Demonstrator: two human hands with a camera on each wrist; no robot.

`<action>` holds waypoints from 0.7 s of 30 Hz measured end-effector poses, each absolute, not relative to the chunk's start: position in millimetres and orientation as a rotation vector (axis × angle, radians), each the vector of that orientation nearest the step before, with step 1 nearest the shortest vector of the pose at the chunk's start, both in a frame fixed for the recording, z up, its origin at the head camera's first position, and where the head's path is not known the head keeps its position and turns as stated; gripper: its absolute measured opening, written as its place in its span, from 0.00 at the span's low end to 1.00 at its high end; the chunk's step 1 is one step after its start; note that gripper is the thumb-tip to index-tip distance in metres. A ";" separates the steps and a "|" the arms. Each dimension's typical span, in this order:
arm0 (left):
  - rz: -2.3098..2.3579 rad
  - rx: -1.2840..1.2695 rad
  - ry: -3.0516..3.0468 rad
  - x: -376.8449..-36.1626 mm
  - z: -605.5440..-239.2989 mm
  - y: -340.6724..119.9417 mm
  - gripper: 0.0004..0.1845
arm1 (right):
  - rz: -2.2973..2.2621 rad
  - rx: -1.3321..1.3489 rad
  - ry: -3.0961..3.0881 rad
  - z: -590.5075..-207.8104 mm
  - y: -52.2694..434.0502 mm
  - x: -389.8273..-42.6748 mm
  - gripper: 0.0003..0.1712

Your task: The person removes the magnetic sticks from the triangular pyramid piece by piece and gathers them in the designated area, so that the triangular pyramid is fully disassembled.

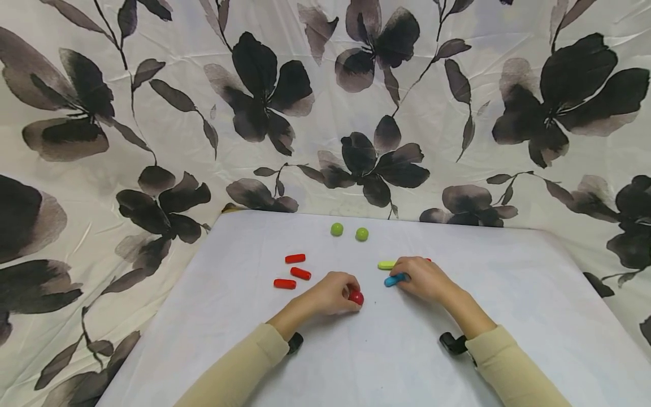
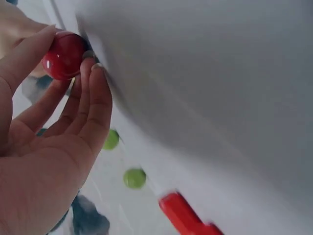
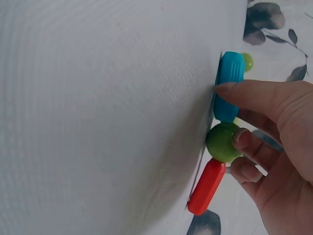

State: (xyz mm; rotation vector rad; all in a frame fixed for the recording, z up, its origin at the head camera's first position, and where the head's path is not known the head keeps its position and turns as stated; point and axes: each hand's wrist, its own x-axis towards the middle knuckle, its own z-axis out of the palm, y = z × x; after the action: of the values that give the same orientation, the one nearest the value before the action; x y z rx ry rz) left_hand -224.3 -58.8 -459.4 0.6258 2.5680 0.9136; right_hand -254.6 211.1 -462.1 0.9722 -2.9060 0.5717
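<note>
White tabletop point(image 1: 508, 294), flowered cloth behind. Left hand point(image 1: 333, 294) pinches a hard, glossy, slippery red ball point(image 1: 356, 297) at its 3 o'clock; right hand point(image 1: 424, 278) pinches a light, stiff blue stick point(image 1: 394, 280).

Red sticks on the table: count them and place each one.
4. Three red sticks lie loose left of the left hand. A fourth sits under the right hand. More may be hidden.

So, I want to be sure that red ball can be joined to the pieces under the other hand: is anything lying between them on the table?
Nothing visible does. The left hand pinches the red ball; only bare table separates it from the blue stick under the right hand.
</note>
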 end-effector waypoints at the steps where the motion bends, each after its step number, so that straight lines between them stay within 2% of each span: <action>1: 0.916 0.621 2.569 -221.7 -458.5 -65.2 0.16 | 0.561 0.969 -2.901 -462.5 210.7 -254.6 0.11; 14: 0.986 0.621 2.615 -194.9 -447.1 -159.6 0.16 | 0.504 0.983 -2.844 -463.3 209.9 -255.6 0.10; 21: 0.975 0.462 2.656 -193.4 -448.9 -192.1 0.19 | 0.515 0.975 -2.836 -465.7 209.2 -254.3 0.10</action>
State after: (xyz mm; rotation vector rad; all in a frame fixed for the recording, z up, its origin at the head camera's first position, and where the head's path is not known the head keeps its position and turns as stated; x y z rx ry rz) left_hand -193.4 -192.1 -448.9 0.4620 2.6557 0.9752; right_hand -254.3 209.2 -465.7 0.9750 -2.8363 0.5153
